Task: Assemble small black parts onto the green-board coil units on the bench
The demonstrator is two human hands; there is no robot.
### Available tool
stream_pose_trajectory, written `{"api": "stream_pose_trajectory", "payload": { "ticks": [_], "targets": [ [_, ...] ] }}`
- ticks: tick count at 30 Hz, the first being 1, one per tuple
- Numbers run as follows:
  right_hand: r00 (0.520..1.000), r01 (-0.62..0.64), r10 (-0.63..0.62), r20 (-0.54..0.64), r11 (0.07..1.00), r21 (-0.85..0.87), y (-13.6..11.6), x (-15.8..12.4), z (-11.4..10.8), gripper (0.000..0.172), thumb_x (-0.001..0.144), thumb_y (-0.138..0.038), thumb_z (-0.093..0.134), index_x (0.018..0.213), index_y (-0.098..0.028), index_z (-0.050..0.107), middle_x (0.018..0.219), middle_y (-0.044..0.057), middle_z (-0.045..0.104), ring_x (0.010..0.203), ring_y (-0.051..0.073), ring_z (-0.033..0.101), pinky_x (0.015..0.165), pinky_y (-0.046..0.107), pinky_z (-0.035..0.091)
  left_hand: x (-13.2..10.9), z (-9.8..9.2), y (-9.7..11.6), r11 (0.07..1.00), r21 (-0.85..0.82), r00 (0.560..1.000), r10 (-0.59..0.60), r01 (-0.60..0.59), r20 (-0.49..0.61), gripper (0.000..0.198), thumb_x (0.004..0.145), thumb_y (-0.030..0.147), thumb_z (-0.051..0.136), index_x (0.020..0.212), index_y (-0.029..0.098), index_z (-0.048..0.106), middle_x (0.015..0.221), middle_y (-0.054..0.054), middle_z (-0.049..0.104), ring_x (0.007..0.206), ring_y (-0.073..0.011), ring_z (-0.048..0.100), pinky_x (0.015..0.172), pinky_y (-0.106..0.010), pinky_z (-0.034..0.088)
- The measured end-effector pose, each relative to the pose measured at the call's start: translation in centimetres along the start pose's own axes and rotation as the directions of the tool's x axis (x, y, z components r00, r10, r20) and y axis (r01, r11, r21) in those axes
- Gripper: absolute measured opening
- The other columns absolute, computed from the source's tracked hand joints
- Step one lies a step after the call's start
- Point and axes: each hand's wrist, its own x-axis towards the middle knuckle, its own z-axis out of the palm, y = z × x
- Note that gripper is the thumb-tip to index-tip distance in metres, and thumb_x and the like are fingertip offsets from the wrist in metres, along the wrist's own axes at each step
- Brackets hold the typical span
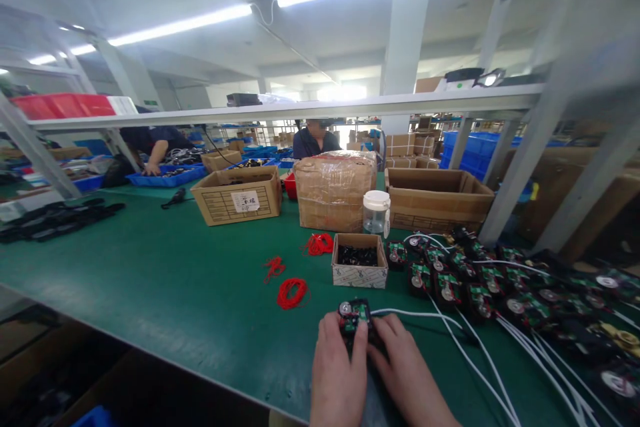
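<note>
Between my two hands, low over the green table [215,293], is a small black-cased device with a green circuit board [354,312], a round silvery part and a white cable [420,313] running off to the right. My left hand [340,360] grips its left side, thumb laid on the board's front. My right hand [400,360] closes on its right side near the cable; its fingertips are partly hidden. Just beyond stands a small open carton of little black parts [357,256]. Coils of red wire [292,293] lie to the left of it.
Many similar circuit-board devices [447,287] with white cables crowd the table's right side. Behind stand a taped carton [330,190], a clear jar [376,212] and open cartons [237,195]. A shelf [300,110] spans above. Two other people work across the table.
</note>
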Motion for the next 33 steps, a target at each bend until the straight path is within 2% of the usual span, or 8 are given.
{"api": "stream_pose_trajectory", "payload": {
  "ticks": [6, 11, 14, 16, 19, 26, 29, 33],
  "targets": [
    [1.0, -0.001, 0.001, 0.012, 0.999, 0.05, -0.2, 1.7, -1.6, 0.035, 0.094, -0.013, 0.041, 0.107, -0.024, 0.072, 0.105, 0.008, 0.063, 0.094, 0.021, 0.067, 0.085, 0.031, 0.054, -2.1, -1.9, -0.2, 0.976, 0.146, 0.959, -0.192, 0.163, 0.211, 0.019, 0.092, 0.024, 0.056, 0.111, 0.023, 0.055, 0.096, -0.006, 0.075, 0.083, -0.0217, 0.074, 0.079, -0.028, 0.048],
    [1.0, 0.018, -0.018, 0.008, 0.999, 0.035, 0.7, 2.5, -1.6, 0.038, 0.093, -0.016, 0.039, 0.107, -0.023, 0.074, 0.105, 0.01, 0.066, 0.096, 0.024, 0.067, 0.088, 0.036, 0.054, -2.9, -2.5, 0.4, 0.972, 0.209, 0.956, -0.155, 0.104, 0.248, 0.016, 0.088, 0.019, 0.06, 0.104, 0.022, 0.06, 0.093, -0.005, 0.074, 0.085, -0.0217, 0.07, 0.078, -0.029, 0.045],
    [0.999, 0.027, -0.025, -0.02, 0.996, 0.081, 1.4, 2.1, -1.6, 0.037, 0.097, -0.024, 0.039, 0.114, -0.023, 0.071, 0.108, 0.01, 0.068, 0.101, 0.024, 0.068, 0.091, 0.038, 0.055, -2.3, -3.1, 0.3, 0.969, 0.237, 0.976, -0.111, 0.064, 0.187, 0.013, 0.083, 0.017, 0.065, 0.096, 0.021, 0.064, 0.098, -0.006, 0.072, 0.093, -0.0245, 0.067, 0.085, -0.033, 0.046],
    [0.999, 0.019, -0.013, -0.051, 0.993, 0.113, 1.5, 1.5, -1.6, 0.035, 0.1, -0.033, 0.04, 0.117, -0.024, 0.069, 0.112, 0.01, 0.069, 0.105, 0.025, 0.067, 0.094, 0.04, 0.054, -1.7, -3.3, 0.0, 0.983, 0.181, 0.993, -0.042, 0.021, 0.114, 0.035, 0.078, 0.013, 0.07, 0.112, 0.021, 0.065, 0.115, -0.008, 0.068, 0.11, -0.0268, 0.063, 0.097, -0.036, 0.044],
    [0.998, 0.007, 0.001, -0.061, 0.991, 0.135, 1.3, 0.8, -1.4, 0.034, 0.101, -0.043, 0.045, 0.118, -0.026, 0.068, 0.116, 0.008, 0.07, 0.111, 0.026, 0.066, 0.099, 0.043, 0.053, -1.1, -2.7, -0.3, 0.999, 0.022, 0.989, 0.036, -0.039, 0.141, 0.062, 0.074, 0.006, 0.069, 0.133, 0.025, 0.057, 0.127, -0.008, 0.061, 0.117, -0.0242, 0.059, 0.105, -0.034, 0.042],
    [1.0, -0.01, 0.012, -0.015, 0.992, 0.124, 1.6, 1.4, -1.5, 0.039, 0.097, -0.047, 0.048, 0.122, -0.024, 0.067, 0.122, 0.01, 0.07, 0.118, 0.029, 0.064, 0.105, 0.052, 0.05, -1.7, -0.2, 0.6, 0.996, 0.077, 0.987, -0.051, 0.039, 0.154, 0.051, 0.073, 0.014, 0.077, 0.121, 0.02, 0.059, 0.117, -0.008, 0.059, 0.094, -0.0226, 0.062, 0.081, -0.032, 0.049],
    [1.0, -0.012, 0.014, -0.01, 0.99, 0.138, 2.1, 1.4, -1.8, 0.04, 0.097, -0.05, 0.048, 0.124, -0.026, 0.065, 0.125, 0.009, 0.069, 0.12, 0.028, 0.063, 0.107, 0.051, 0.05, -0.5, -1.9, -0.1, 0.995, 0.078, 0.984, 0.045, -0.06, 0.173, 0.031, 0.088, 0.027, 0.069, 0.118, 0.023, 0.062, 0.11, -0.006, 0.065, 0.094, -0.022, 0.064, 0.084, -0.033, 0.049],
    [0.987, -0.089, 0.104, -0.124, 0.988, 0.127, 2.6, 0.8, -2.0, 0.046, 0.094, -0.055, 0.051, 0.127, -0.025, 0.062, 0.125, 0.01, 0.067, 0.116, 0.028, 0.064, 0.102, 0.048, 0.053, 3.2, -6.4, -2.4, 0.926, 0.354, 0.989, 0.149, -0.133, -0.018, 0.025, 0.095, 0.01, 0.052, 0.109, 0.021, 0.07, 0.107, -0.007, 0.066, 0.103, -0.0235, 0.061, 0.093, -0.036, 0.047]
  ]
}}
